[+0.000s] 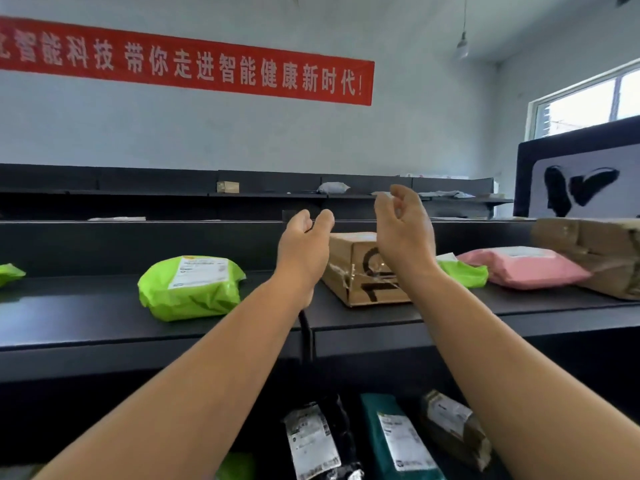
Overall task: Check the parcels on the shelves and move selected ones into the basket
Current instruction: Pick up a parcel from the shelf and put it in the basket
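Note:
A brown cardboard box with black marker writing sits on the black top shelf, straight ahead. My left hand is raised just left of the box, fingers apart and holding nothing. My right hand hovers over the box's right side, fingers loosely curled and holding nothing. A green bag parcel with a white label lies further left. Right of the box lie a smaller green bag, a pink bag parcel and a big brown taped parcel. No basket is in view.
Below the shelf edge lie a black bag, a teal bag and a brown parcel, all labelled. Another green bag shows at the far left. Farther shelves hold a small box and grey bags. A black-and-white panel stands at right.

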`<act>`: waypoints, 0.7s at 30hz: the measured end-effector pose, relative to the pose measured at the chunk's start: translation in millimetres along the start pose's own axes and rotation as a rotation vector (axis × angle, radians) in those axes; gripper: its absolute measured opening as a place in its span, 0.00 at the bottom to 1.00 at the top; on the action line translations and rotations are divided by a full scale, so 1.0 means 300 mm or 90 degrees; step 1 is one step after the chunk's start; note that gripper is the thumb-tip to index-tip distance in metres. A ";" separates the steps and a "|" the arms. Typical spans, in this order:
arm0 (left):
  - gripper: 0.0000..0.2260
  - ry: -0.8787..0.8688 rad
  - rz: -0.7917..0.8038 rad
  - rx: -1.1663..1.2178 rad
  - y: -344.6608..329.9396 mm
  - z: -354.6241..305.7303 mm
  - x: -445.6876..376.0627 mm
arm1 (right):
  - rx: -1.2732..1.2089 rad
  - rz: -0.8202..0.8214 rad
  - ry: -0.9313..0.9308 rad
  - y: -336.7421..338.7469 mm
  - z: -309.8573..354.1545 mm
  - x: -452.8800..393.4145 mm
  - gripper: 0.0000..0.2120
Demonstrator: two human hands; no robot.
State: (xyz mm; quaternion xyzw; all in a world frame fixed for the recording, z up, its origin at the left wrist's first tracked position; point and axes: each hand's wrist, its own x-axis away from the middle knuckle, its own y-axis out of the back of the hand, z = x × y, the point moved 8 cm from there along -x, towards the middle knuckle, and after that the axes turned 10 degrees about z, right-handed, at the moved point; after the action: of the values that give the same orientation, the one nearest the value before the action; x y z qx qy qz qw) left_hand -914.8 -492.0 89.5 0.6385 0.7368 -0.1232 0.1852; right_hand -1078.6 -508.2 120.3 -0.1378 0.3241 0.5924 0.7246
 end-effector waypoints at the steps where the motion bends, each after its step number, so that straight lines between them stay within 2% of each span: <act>1: 0.27 0.020 0.002 0.001 -0.031 0.014 -0.015 | 0.004 0.001 -0.005 0.031 -0.026 -0.014 0.21; 8: 0.30 0.118 -0.046 0.011 -0.142 0.135 -0.096 | -0.062 0.078 -0.107 0.132 -0.214 -0.113 0.28; 13: 0.48 0.178 -0.083 0.041 -0.158 0.220 -0.116 | -0.087 0.173 -0.226 0.082 -0.334 -0.137 0.35; 17: 0.44 0.232 -0.084 0.061 -0.163 0.286 -0.123 | -0.089 0.248 -0.315 0.026 -0.411 -0.115 0.40; 21: 0.39 0.225 -0.081 0.064 -0.171 0.280 -0.102 | -0.161 0.284 -0.322 -0.004 -0.431 -0.104 0.31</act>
State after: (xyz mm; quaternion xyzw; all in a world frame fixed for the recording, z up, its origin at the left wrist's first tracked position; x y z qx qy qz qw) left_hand -952.2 -562.4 24.1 0.6108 0.7896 -0.0572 0.0125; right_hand -1119.8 -607.9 42.6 -0.0006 0.0807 0.7869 0.6118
